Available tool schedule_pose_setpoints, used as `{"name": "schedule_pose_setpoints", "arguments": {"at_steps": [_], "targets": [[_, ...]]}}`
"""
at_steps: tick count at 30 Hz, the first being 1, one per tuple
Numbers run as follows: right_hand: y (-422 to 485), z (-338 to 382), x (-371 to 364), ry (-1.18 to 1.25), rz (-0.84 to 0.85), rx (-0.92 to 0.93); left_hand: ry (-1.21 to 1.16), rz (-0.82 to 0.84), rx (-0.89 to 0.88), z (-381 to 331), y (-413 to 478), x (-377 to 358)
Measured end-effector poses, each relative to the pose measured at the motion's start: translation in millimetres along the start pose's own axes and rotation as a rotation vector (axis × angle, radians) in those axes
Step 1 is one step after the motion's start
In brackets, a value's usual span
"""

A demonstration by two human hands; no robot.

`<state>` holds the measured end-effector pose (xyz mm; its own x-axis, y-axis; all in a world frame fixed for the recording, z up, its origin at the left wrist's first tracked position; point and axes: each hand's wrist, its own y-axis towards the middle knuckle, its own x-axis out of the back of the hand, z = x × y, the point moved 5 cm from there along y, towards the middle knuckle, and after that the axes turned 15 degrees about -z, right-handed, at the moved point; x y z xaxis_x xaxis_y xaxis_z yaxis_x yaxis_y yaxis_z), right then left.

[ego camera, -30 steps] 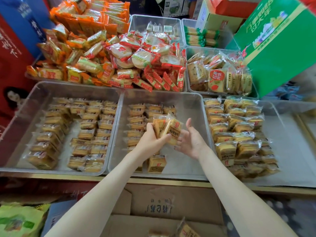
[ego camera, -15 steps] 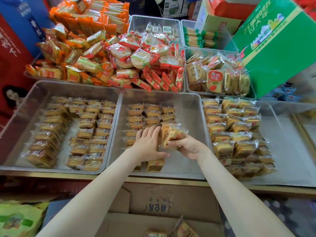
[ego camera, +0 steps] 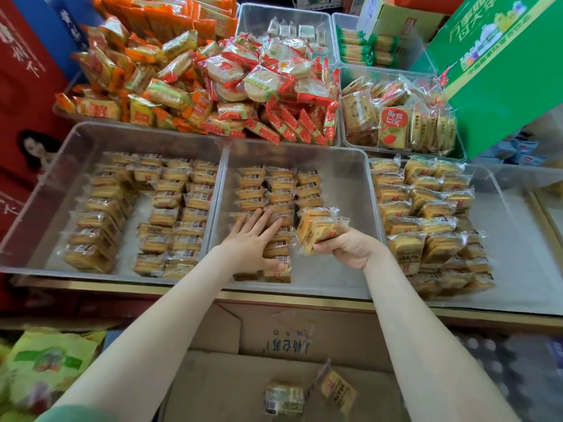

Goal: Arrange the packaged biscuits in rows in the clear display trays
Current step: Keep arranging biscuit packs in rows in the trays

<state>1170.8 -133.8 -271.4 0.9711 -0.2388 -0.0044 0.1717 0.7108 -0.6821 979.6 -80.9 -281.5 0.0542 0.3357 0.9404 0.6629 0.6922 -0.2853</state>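
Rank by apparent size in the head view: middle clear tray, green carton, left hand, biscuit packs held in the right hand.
1. middle clear tray
2. green carton, partly cropped by the frame
3. left hand and held biscuit packs: look alike, unranked

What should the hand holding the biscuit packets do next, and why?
Probably lower the clear-wrapped yellow biscuit packets in the right hand onto the middle clear plastic tray, at the near end of its short third row. That row stops early, bare floor follows, and the left hand rests on the neighbouring row.
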Motion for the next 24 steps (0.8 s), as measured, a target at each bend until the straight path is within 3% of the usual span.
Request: {"name": "schedule_pose_setpoints", "arguments": {"at_steps": [2,7,10,12,19,24], "targets": [[1.5,-1.1,2.1,-0.03,-0.029,-0.006,-0.008,-0.008,-0.001,0.9,0.8,-1.8],[10.0,-20.6,0.0,-0.437,-0.196,0.021,-0.009,-0.037,0.002,2.3,2.0,-4.7],[18.8,-17.3,-10.2,-0.339,-0.27,0.05,-0.014,-0.047,0.0,1.6,2.1,-5.4],[25.2,-17.7,-15.3,-0.199,-0.268,0.013,-0.017,-0.047,0.006,1.1,2.2,-5.9],[30.1,-15.1,-11.1,-0.374,-0.245,0.006,-0.035,-0.05,0.025,1.1,5.9,-9.8],[26.6,-18.2,-26.0,-0.478,-0.112,0.023,-0.01,-0.038,0.04,0.1,8.2,-11.1]]}}
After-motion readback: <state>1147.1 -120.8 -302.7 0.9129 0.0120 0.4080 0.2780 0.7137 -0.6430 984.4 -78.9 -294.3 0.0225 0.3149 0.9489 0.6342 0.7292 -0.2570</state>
